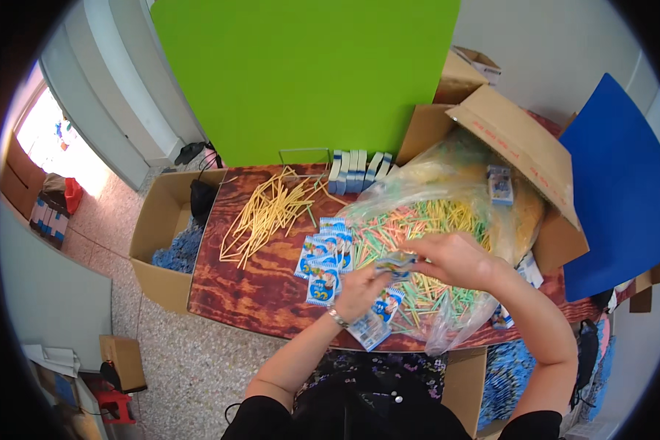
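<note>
Two hands, the left hand point(361, 287) and the right hand point(453, 258), hold one small packet point(396, 262) together. About seven more blue packets point(324, 257) lie on the one bench point(271, 286). There is one pile of yellow sticks point(265, 211), too many to count. One clear bag point(425, 220) is full of coloured sticks. About seven little blue and white boxes point(358, 170) stand in a row. Three open cardboard boxes point(161, 220) are in view.

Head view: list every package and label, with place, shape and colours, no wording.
Small packets: flat blue-white rectangles overlapping on the table, left of the bag.
Held packet: blue-white, between left hand and right hand.
Small boxes: blue-white row at the table's far edge.
Carton: brown, open, right.
</note>
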Demonstrator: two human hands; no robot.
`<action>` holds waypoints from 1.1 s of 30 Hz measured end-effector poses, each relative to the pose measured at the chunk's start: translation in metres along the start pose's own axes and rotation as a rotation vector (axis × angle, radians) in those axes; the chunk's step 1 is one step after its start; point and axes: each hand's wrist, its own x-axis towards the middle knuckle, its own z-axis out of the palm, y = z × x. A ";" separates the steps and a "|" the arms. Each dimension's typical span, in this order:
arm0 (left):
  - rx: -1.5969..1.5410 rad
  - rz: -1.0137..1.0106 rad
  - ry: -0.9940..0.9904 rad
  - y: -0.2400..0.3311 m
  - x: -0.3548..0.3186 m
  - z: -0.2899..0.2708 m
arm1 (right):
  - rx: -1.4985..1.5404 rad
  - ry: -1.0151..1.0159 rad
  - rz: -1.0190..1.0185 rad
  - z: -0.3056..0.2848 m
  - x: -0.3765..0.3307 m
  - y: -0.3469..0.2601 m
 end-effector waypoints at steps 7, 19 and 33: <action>0.270 -0.059 0.144 -0.074 -0.034 -0.112 | 0.039 -0.006 0.308 0.152 -0.028 0.053; 0.912 0.319 0.406 -0.055 -0.028 -0.057 | -0.185 0.107 0.297 0.191 -0.043 0.036; 0.082 -0.129 -0.222 -0.027 -0.028 0.018 | 0.634 0.307 0.219 0.128 -0.054 0.031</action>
